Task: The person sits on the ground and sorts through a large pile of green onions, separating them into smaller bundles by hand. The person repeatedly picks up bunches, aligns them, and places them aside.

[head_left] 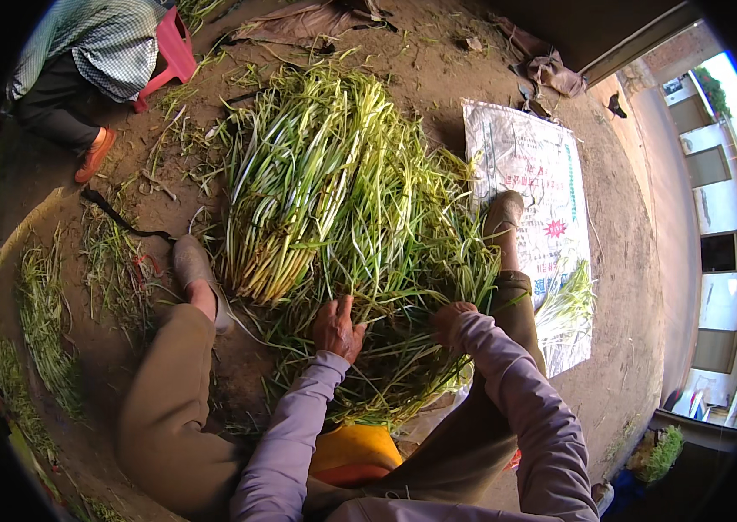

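A large heap of long green stalks with pale stems (316,183) lies on the dirt floor between my feet. Its brownish root ends show at the lower left of the heap. My left hand (339,329) rests on the loose leaves at the near edge, fingers slightly apart and pointing away from me. To its right, my right hand (452,320) is bent down into the leaves, its fingertips hidden, so its hold cannot be told. More tangled leaves (394,372) lie between and below both hands, over a yellow and orange object (352,453) between my legs.
A printed white woven sack (538,156) lies at the right under my foot, with a small stalk bunch (564,307) on it. Loose stalks (45,326) and a black strap (124,218) are at the left. Another person (94,59) sits by a pink stool (173,52) at upper left.
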The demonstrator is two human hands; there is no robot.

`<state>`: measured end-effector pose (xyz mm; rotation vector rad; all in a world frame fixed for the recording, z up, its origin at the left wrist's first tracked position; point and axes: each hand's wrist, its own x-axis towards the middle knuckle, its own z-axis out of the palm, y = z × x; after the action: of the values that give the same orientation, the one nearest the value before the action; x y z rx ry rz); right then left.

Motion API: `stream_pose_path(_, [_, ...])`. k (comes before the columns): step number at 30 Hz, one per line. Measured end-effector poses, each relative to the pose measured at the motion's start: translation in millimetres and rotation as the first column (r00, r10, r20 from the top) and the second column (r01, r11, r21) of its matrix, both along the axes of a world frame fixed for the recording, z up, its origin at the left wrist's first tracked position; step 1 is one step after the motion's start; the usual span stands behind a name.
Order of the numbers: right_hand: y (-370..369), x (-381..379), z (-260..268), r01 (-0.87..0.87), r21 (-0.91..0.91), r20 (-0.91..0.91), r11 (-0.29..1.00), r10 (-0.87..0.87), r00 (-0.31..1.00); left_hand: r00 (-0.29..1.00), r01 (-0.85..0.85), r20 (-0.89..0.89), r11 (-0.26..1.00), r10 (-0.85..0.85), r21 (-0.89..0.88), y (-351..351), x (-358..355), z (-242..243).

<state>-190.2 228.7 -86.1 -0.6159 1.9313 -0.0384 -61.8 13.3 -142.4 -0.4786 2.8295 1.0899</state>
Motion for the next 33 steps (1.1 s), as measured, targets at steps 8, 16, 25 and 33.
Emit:
stream_pose_path(8, [-32.7, -0.5, -22.2, -0.006, -0.309, -0.732, 0.951, -0.234, 0.640, 1.000, 0.000, 0.021, 1.000, 0.000, 0.007, 0.7, 3.9, -6.9])
stream_pose_path(16, [-94.6, 22.4, -57.8, 0.358, -0.106, -0.437, 0.928, -0.367, 0.821, 0.992, -0.064, -0.109, 0.995, 0.055, -0.078, 0.3, 8.9, -11.1])
stream_pose_path(25, [-90.1, 69.4, -29.2, 0.196, 0.048, -0.051, 0.979, -0.194, 0.980, 0.976, -0.220, -0.020, 0.974, 0.219, -0.056, -7.4, -0.2, -15.1])
stream_pose_path(33, [-50.0, 93.2, 2.6, 0.363, -0.196, -0.198, 0.911, -0.399, 0.895, 0.951, -0.282, 0.190, 0.935, 0.244, 0.214, 0.3, 3.0, -14.4])
